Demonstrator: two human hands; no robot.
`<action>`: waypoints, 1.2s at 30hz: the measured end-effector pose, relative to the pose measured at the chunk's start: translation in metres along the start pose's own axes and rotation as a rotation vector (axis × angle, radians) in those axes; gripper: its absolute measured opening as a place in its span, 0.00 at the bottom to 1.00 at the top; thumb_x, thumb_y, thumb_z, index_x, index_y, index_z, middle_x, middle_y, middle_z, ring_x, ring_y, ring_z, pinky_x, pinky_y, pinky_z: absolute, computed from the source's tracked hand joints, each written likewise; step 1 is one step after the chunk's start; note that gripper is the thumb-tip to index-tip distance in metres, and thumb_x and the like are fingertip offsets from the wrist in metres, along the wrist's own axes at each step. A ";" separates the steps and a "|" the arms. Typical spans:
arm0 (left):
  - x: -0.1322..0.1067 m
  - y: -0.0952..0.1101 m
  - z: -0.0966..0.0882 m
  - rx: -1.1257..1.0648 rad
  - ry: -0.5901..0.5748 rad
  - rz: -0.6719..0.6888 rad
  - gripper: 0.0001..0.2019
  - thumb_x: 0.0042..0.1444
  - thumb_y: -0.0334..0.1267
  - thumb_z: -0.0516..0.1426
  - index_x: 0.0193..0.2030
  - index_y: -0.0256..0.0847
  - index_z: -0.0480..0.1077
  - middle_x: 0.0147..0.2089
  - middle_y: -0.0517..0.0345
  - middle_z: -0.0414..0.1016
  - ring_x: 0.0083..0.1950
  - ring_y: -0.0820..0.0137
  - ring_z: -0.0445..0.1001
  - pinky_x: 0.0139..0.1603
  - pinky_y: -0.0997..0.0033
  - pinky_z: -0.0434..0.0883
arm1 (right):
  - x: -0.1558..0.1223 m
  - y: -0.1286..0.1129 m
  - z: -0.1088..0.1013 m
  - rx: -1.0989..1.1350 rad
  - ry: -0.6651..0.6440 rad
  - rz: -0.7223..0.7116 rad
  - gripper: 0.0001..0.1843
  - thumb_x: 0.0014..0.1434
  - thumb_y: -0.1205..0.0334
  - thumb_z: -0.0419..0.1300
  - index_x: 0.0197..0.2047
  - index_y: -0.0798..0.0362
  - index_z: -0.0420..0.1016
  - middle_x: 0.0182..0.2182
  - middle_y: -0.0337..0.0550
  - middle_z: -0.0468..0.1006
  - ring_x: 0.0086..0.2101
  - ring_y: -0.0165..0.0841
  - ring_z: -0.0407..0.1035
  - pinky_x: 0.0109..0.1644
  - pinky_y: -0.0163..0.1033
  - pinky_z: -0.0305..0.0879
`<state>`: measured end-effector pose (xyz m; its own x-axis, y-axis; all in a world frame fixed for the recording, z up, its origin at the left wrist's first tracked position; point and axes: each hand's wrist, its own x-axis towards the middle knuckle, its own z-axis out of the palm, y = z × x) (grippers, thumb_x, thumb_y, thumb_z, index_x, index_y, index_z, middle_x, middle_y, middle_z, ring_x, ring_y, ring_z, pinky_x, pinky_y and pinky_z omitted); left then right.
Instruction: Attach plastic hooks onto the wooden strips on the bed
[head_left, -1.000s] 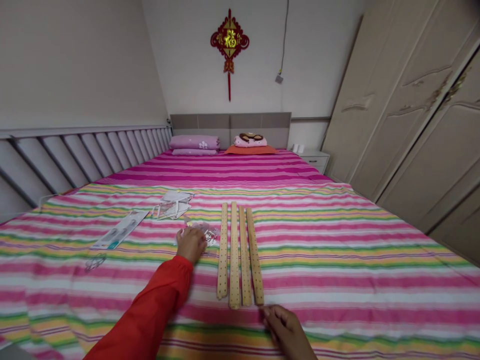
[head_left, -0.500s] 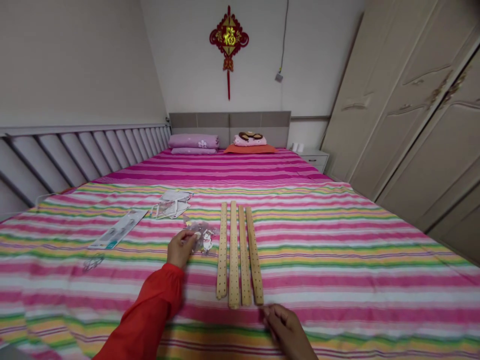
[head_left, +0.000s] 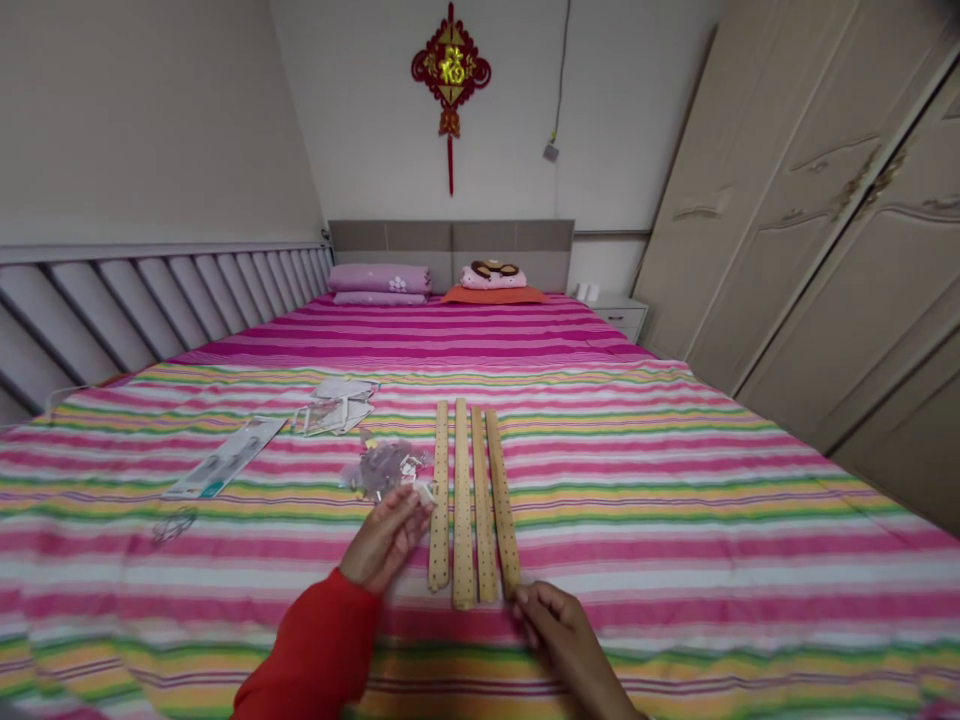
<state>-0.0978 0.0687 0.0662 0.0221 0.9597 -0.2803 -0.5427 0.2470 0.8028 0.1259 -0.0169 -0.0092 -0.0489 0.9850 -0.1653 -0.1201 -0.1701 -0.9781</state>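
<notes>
My left hand (head_left: pixel 390 535), in a red sleeve, pinches a small white piece (head_left: pixel 424 493) just beside the leftmost wooden strip. Several long wooden strips with rows of small holes lie roughly side by side on the striped bedspread; one of the middle ones (head_left: pixel 463 500) is the longest. A clear plastic bag of small parts (head_left: pixel 386 467) lies beyond my left hand. My right hand (head_left: pixel 553 625) is closed in a pinch, its fingertips at the near end of the rightmost strip (head_left: pixel 501 500). Whatever these fingers hold, if anything, is hidden.
White flat pieces and clear packaging (head_left: pixel 336 405) lie farther back on the left. Nearer are a long blister pack (head_left: pixel 226 458) and a small bunch of thin rings or wire (head_left: pixel 175 524). A slatted rail (head_left: pixel 165 290) borders the left side; wardrobes (head_left: pixel 817 260) stand right.
My left hand has moved from the plastic bag toward me and right, now with the white piece showing in its fingers. My right hand has shifted slightly forward to the rightmost strip's end.
</notes>
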 end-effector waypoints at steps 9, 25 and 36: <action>-0.039 -0.079 0.017 0.409 -0.439 0.193 0.08 0.46 0.38 0.65 0.32 0.36 0.74 0.35 0.52 0.78 0.39 0.69 0.77 0.42 0.72 0.73 | 0.006 -0.036 0.012 0.343 -0.040 0.027 0.21 0.48 0.46 0.65 0.37 0.56 0.77 0.18 0.34 0.70 0.15 0.22 0.56 0.18 0.30 0.48; -0.042 -0.108 0.031 0.259 -0.185 0.077 0.16 0.36 0.38 0.68 0.33 0.38 0.74 0.38 0.51 0.80 0.42 0.62 0.78 0.45 0.65 0.74 | 0.019 -0.036 -0.003 0.283 -0.002 -0.084 0.15 0.41 0.57 0.72 0.31 0.54 0.78 0.22 0.36 0.77 0.23 0.27 0.68 0.29 0.33 0.64; -0.040 -0.107 0.035 0.232 -0.078 0.040 0.19 0.33 0.43 0.69 0.33 0.37 0.74 0.30 0.53 0.80 0.35 0.65 0.78 0.40 0.68 0.74 | 0.020 -0.035 -0.013 0.255 -0.112 -0.103 0.14 0.43 0.58 0.71 0.32 0.55 0.77 0.26 0.40 0.80 0.26 0.31 0.73 0.35 0.38 0.68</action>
<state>-0.0113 0.0084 0.0102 0.0744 0.9746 -0.2110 -0.3371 0.2237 0.9145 0.1422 0.0090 0.0202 -0.1310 0.9907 -0.0374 -0.3752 -0.0845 -0.9231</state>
